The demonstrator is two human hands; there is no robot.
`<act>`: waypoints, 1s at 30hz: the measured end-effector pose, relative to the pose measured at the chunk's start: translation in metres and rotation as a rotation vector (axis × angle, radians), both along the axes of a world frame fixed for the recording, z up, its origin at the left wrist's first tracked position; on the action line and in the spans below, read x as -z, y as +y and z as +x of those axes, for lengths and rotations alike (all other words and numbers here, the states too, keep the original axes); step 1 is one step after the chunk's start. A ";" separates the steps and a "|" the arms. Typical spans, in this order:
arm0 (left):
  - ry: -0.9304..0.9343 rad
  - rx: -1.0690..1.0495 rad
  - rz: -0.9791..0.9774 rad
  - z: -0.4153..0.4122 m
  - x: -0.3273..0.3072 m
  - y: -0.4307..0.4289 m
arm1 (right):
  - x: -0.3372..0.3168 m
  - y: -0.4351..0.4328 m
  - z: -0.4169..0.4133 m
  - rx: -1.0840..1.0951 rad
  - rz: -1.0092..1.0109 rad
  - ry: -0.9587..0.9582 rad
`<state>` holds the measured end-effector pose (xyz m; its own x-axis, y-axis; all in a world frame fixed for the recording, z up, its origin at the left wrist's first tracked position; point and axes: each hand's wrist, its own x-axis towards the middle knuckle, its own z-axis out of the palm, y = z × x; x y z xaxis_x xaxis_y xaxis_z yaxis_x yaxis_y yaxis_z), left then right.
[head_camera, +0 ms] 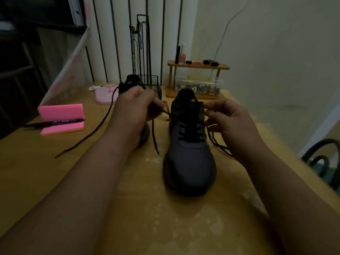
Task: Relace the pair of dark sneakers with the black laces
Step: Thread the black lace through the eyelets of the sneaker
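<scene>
So the near sneaker (189,162) sat in the middle of the tabletop (55,172), toe pointing at the camera, with the black lace (154,133) crossed through the lower eyelets. The left hand (134,109) was up beside the shoe's left side, its grip pinched on one end of that lace. The rest of that end hung down past the fingers to the wood. The right hand (228,120) was at the top right eyelets, thumb-and-forefinger grip pinched on the other strand, and the slack looped on the tabletop under that wrist.

The second sneaker (131,81) stood further back, mostly hidden behind the left hand, so I couldn't tell how far it was laced. A loose lace (88,137) ran from it out to the left across the wood, its tip lying well apart from both shoes.

Off to the left there was a pink foam block (60,112) with a black marker (55,123) lying across it, and a pink tray (103,96) behind that. At the back was a wire basket (152,85) just behind the second sneaker, then a small wooden shelf (198,66) with a few bottles (182,55) on top and a clear plastic box (198,85) of small bits under it. A dark chair (320,153) poked in at the right edge.
</scene>
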<state>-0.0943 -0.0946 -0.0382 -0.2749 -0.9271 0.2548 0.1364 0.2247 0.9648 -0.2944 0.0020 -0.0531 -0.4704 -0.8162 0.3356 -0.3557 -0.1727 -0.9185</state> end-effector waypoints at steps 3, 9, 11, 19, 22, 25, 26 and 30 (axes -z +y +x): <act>0.049 -0.028 0.075 0.002 0.002 -0.004 | 0.004 -0.001 -0.002 0.103 0.102 0.134; -0.394 -0.307 -0.366 -0.004 0.015 -0.005 | 0.005 0.001 -0.002 0.010 0.336 0.304; -0.504 -0.323 -0.448 -0.004 0.019 -0.007 | 0.005 0.003 -0.005 0.007 0.368 0.338; -0.660 -0.548 -0.695 -0.010 0.017 0.008 | 0.001 0.007 -0.007 0.026 0.319 0.284; -0.508 -0.416 -0.804 -0.019 0.017 0.020 | -0.006 0.009 -0.010 -0.041 0.195 0.056; -0.475 -0.185 -0.820 -0.034 0.023 0.032 | -0.016 0.013 -0.011 -0.269 0.094 -0.257; -0.491 -0.134 -0.807 -0.038 0.026 0.035 | -0.018 0.014 -0.010 -0.352 0.082 -0.327; -0.608 -0.050 -0.746 -0.047 0.032 0.040 | -0.020 0.017 -0.008 -0.519 0.034 -0.480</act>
<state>-0.1416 -0.0542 -0.0703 -0.5193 -0.5983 0.6102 -0.3662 0.8009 0.4737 -0.3025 0.0188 -0.0335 -0.1076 -0.9814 0.1588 0.2099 -0.1785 -0.9613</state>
